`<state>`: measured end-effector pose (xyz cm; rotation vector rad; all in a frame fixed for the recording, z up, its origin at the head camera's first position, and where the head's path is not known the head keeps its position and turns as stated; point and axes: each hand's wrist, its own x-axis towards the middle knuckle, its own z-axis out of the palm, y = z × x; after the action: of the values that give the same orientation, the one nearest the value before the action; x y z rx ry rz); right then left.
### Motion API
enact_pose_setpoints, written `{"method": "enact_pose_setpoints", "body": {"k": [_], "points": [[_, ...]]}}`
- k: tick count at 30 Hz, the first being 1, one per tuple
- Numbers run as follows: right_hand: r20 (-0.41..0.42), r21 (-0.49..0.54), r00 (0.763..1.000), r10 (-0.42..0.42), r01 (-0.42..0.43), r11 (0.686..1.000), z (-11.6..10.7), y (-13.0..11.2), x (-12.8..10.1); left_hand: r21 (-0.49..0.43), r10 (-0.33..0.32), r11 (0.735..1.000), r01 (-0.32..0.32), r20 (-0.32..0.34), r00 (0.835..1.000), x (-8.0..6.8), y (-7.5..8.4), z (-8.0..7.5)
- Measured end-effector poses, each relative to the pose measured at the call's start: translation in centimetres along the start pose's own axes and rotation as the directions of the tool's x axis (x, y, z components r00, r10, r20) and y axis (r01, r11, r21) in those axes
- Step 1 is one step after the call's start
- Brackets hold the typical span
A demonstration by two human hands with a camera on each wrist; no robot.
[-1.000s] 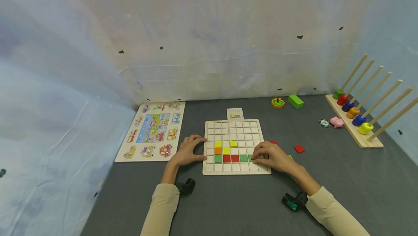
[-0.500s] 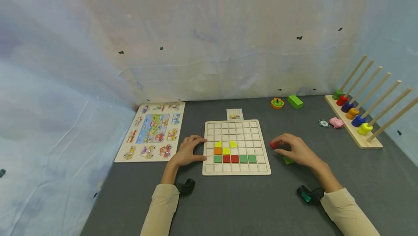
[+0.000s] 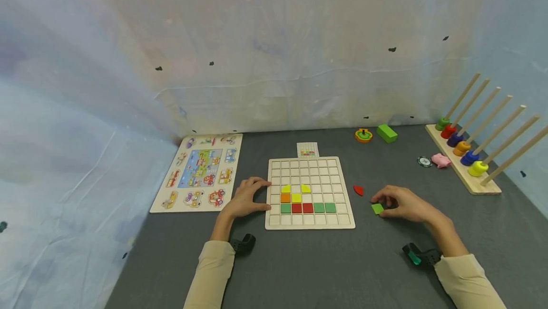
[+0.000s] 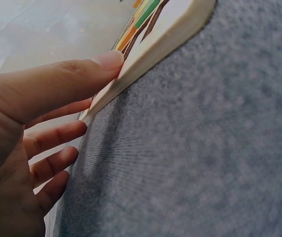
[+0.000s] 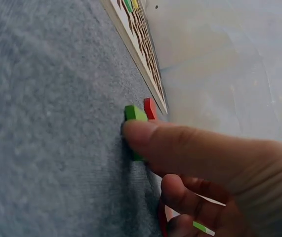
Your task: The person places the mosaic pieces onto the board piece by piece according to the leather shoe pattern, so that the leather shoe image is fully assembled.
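Observation:
A wooden grid board [image 3: 324, 221] lies flat in front of me, with green, red, orange and yellow tiles in some of its squares. My left hand [image 3: 245, 198] touches the board's left edge with thumb and fingertips; in the left wrist view the thumb [image 4: 81, 81] lies on the rim and the fingers stretch along the side. Right of the board, my right hand [image 3: 404, 204] pinches a light green tile [image 3: 377, 208] at the tabletop. The thumb covers part of this green tile [image 5: 134, 112] in the right wrist view. A red rounded tile [image 3: 358, 190] lies just beyond it.
Behind the board lies a small pattern card [image 3: 308, 149]. A picture puzzle [image 3: 171, 195] is on the left. Toward the back right are a green block [image 3: 387, 133], a round orange-green toy [image 3: 363, 135], a pink pig [image 3: 441, 159], a chip [image 3: 425, 161] and a peg stand [image 3: 471, 179].
My right hand has left a green tile in the board's lower row, moved right past the red rounded tile and taken hold of the light green tile. The left hand has stayed put.

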<state>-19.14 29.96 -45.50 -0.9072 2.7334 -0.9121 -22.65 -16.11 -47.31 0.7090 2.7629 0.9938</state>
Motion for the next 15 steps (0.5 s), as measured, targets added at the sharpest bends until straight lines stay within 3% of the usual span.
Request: {"method": "enact_pose_setpoints", "body": {"k": [7, 15], "points": [[-0.118, -0.014, 0.990, -0.075, 0.074, 0.997, 1.1, -0.7, 1.7, -0.001, 0.014, 1.000, -0.014, 0.003, 1.000, 0.0, 0.0, -0.1], [-0.190, 0.056, 0.966, -0.173, 0.186, 0.981, 4.6, -4.0, 5.9, 0.000, 0.018, 1.000, -0.018, 0.003, 1.000, 0.1, -0.2, 0.1]]}}
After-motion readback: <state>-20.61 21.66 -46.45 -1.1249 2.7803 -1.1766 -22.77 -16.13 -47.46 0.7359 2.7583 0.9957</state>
